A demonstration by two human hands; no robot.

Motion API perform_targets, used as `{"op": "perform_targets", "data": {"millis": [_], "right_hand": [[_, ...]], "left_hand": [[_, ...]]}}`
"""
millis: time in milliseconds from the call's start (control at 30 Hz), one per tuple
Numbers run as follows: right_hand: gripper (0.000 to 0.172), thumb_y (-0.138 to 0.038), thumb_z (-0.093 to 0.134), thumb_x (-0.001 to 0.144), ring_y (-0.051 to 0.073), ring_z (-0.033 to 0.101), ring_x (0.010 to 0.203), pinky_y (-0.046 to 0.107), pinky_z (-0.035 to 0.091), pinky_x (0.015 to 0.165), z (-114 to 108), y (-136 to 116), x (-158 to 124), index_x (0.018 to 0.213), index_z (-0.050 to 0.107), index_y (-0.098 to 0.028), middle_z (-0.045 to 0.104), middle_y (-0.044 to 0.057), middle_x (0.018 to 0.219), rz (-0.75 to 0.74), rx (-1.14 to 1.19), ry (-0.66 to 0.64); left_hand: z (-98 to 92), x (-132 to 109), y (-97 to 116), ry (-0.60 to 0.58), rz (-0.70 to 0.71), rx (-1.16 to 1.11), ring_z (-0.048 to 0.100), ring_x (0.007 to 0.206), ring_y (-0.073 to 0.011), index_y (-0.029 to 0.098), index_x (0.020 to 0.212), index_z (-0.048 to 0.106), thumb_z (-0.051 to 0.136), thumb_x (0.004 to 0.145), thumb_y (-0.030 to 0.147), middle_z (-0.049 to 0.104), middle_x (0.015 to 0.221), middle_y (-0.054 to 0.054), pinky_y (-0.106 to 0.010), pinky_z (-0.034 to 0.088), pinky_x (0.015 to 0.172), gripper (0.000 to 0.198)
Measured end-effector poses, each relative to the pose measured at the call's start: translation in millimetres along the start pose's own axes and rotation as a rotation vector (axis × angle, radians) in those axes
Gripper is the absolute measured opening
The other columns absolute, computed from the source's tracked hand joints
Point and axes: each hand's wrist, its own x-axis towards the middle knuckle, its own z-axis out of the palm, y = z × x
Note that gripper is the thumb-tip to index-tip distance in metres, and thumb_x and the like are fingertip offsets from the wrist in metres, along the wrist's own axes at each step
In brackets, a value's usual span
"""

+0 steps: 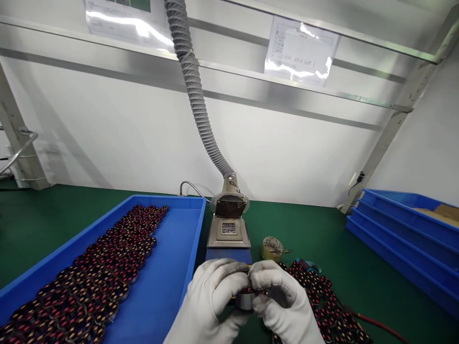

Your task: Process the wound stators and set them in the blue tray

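Observation:
In front of me, at the bottom middle of the view, both hands wear white gloves and meet on one small round part [245, 301] with a grey metal side and dark, red-dotted top. My left hand [215, 298] is closed around its left side, with the thumb below. On its right, my right hand [278, 298] pinches with thumb and fingertips, where a thin reddish wire seems to show. Gloved fingers hide much of the part. Many similar round parts [324, 306], black with red and yellow dots, lie on the green table beside my right hand.
A blue tray [154, 296] at left carries rows of the same parts. Ahead stands a metal-topped device [214, 235] beneath a grey ribbed hose [201, 110]. A small round tin [271, 249] sits right of it. Blue trays [398, 239] are stacked far right.

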Motion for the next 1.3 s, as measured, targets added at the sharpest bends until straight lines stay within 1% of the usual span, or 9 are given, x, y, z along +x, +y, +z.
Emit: {"op": "perform_targets", "data": {"millis": [100,267,367,467,667,900,967,1100,1300], "right_hand": [[0.003,-0.025,0.070,0.071,0.013,0.058,0.069,0.027,0.047,0.069,2.6,5.7,1.6,0.068,0.069,-0.026,0.059,-0.001,0.069,-0.023,0.164,0.109],[0.017,-0.042,0.074,0.063,0.018,0.062,0.084,0.033,0.049,0.081,-5.2,12.6,7.1,0.071,0.070,-0.027,0.067,-0.001,0.079,0.132,0.609,0.320],[0.033,-0.037,0.083,0.050,0.020,0.064,0.083,0.030,0.051,0.074,-1.5,21.5,6.4,0.078,0.071,-0.025,0.071,0.004,0.086,0.158,0.520,0.251],[0.042,-0.032,0.084,0.049,0.020,0.065,0.081,0.029,0.049,0.076,13.2,27.4,3.1,0.087,0.069,-0.021,0.071,0.007,0.089,0.340,0.465,0.166],[0.033,-0.026,0.082,0.055,0.015,0.065,0.075,0.026,0.050,0.074,26.7,21.5,2.9,0.085,0.068,-0.020,0.071,0.004,0.082,0.446,0.591,0.193],[0.037,-0.034,0.079,0.058,0.019,0.064,0.068,0.036,0.052,0.066,16.7,25.9,1.3,0.089,0.066,-0.018,0.070,0.006,0.079,0.596,0.700,0.019],[0.034,-0.038,0.074,0.065,0.021,0.065,0.075,0.037,0.052,0.069,13.5,23.1,-2.2,0.093,0.066,-0.019,0.070,0.007,0.083,0.594,0.711,0.038],[0.022,-0.033,0.068,0.073,0.018,0.064,0.084,0.032,0.050,0.078,15.7,13.4,-7.8,0.091,0.068,-0.021,0.069,0.005,0.095,0.546,0.732,0.081],[0.027,-0.029,0.075,0.066,0.016,0.065,0.080,0.033,0.048,0.083,20.2,21.0,-1.9,0.092,0.069,-0.022,0.071,0.003,0.087,0.537,0.663,0.076]], "left_hand": [[-0.7,-0.1,-1.1,-0.008,0.110,0.157,0.050,0.104,-0.0207,0.017,0.108,0.050,0.044,0.088,0.017,0.060,0.109,-0.005,-0.036,0.034,0.091,0.021],[-2.0,-1.4,-4.0,0.065,0.127,0.257,0.052,0.102,-0.0210,0.017,0.100,0.055,0.050,0.082,0.012,0.063,0.105,-0.004,-0.037,0.033,0.091,0.019],[0.6,-3.1,-4.0,0.113,0.121,0.255,0.051,0.103,-0.0236,0.015,0.102,0.054,0.049,0.080,0.011,0.062,0.106,-0.007,-0.040,0.036,0.089,0.023],[4.7,-4.5,-4.0,0.144,0.091,0.237,0.053,0.101,-0.0228,0.013,0.104,0.054,0.045,0.079,0.008,0.062,0.104,-0.008,-0.038,0.038,0.088,0.027],[1.9,-4.7,-6.4,0.039,-0.143,-0.274,0.055,0.100,-0.0170,0.027,0.112,0.052,0.052,0.085,0.018,0.061,0.109,0.000,-0.027,0.046,0.085,0.029],[-1.1,-3.9,-4.3,0.408,-0.599,-0.620,0.061,0.081,-0.0138,0.029,0.082,0.064,0.053,0.084,0.020,0.066,0.086,0.005,-0.019,0.050,0.074,0.015],[-4.1,-4.7,-6.5,0.338,-0.633,-0.583,0.061,0.089,-0.0156,0.033,0.091,0.065,0.060,0.079,0.023,0.066,0.095,0.005,-0.021,0.049,0.079,0.016],[-5.9,-3.9,-7.2,-0.078,-0.491,-0.477,0.049,0.112,-0.0229,0.037,0.113,0.055,0.071,0.063,0.012,0.056,0.118,0.002,-0.034,0.041,0.096,0.058],[4.6,1.6,-1.6,0.135,-0.511,-0.782,0.061,0.089,-0.0220,0.027,0.085,0.070,0.070,0.071,0.020,0.068,0.092,-0.002,-0.029,0.050,0.081,0.016]]}}
